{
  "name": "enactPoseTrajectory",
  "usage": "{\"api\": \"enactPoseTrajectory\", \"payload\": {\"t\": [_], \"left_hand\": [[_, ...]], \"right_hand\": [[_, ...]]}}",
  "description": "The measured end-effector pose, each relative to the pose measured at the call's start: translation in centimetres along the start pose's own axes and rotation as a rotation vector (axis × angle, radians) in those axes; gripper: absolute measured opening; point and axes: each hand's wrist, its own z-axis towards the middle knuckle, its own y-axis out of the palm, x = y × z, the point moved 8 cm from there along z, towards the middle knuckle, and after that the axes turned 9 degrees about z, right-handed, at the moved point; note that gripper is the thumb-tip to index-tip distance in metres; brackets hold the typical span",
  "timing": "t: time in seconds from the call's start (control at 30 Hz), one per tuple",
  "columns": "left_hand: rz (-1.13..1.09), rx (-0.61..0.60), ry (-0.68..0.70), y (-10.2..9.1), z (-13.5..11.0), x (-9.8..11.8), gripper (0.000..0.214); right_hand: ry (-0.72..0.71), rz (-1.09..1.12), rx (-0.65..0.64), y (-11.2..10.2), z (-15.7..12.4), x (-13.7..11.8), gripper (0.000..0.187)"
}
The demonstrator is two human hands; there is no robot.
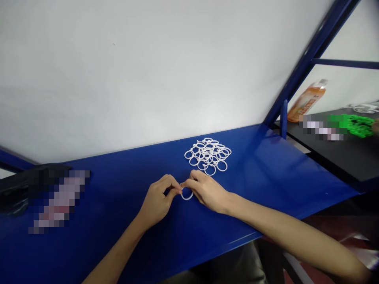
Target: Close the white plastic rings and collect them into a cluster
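A white ring [186,198] is held between my two hands, a little above or on the blue tabletop; its upper part is hidden by fingers. My left hand [161,197] pinches it at the ring's left side with thumb and forefinger. On the other side, my right hand [207,191] has its fingers closed at the ring's top and right edge. Just beyond my right hand lies a loose pile of similar white rings [209,169], several of them overlapping, with small knobs showing on some.
The blue table [118,185] meets a pale wall [142,79]. At left lie a black plastic bag [12,193] and a blurred-out packet [62,201]. Right, past a blue metal frame [283,114], a black table holds an orange bottle [306,102] and green items [359,125].
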Motion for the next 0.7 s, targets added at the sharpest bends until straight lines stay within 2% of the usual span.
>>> {"api": "enactPoseTrajectory", "payload": {"t": [0.13,0.27,0.4,0.5,0.7], "left_hand": [[0.036,-0.001,-0.047,-0.2,0.4,-0.7,0.015],[0.084,0.028,-0.069,-0.7,0.6,-1.5,0.015],[0.227,0.076,-0.048,-0.8,0.6,-2.3,0.021],[0.308,0.041,-0.035,0.0,0.5,-3.1,0.021],[0.352,-0.006,-0.062,0.9,0.5,-4.5,0.023]], "right_hand": [[0.031,-0.013,0.026,-0.1,0.2,0.3,0.029],[0.082,-0.013,0.144,-1.5,0.6,1.1,0.022],[0.240,-0.130,0.263,-4.0,0.5,3.9,0.010],[0.331,-0.241,0.337,-5.7,0.2,6.0,0.010],[0.310,-0.311,0.416,-6.5,0.3,7.8,0.014]]}}
